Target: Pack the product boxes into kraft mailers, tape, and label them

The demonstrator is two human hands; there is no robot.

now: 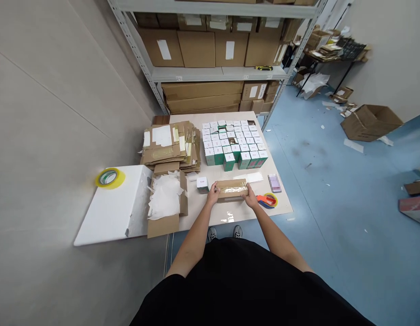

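Note:
A long brown cardboard box [232, 188], with shiny clear tape along its top, lies across the front of the table between my hands. My left hand [213, 194] grips its left end, fingers closed on the cardboard. At the right end my right hand [250, 197] holds the box by its corner. Just left of the box stands a small white-topped box [202, 184]. Beside my right hand lie an orange-handled tape cutter or scissors [264, 199], its kind unclear, and a roll of yellow tape [271, 199]. The box's underside is hidden.
Several green-and-white small boxes [230, 140] stand in rows at the table's back. Flattened cardboard [165, 145] is stacked left, behind an open carton [184, 194] of white paper. A tape roll [110, 178] rests on a white block [111, 208]. Shelving [203, 74] rises behind.

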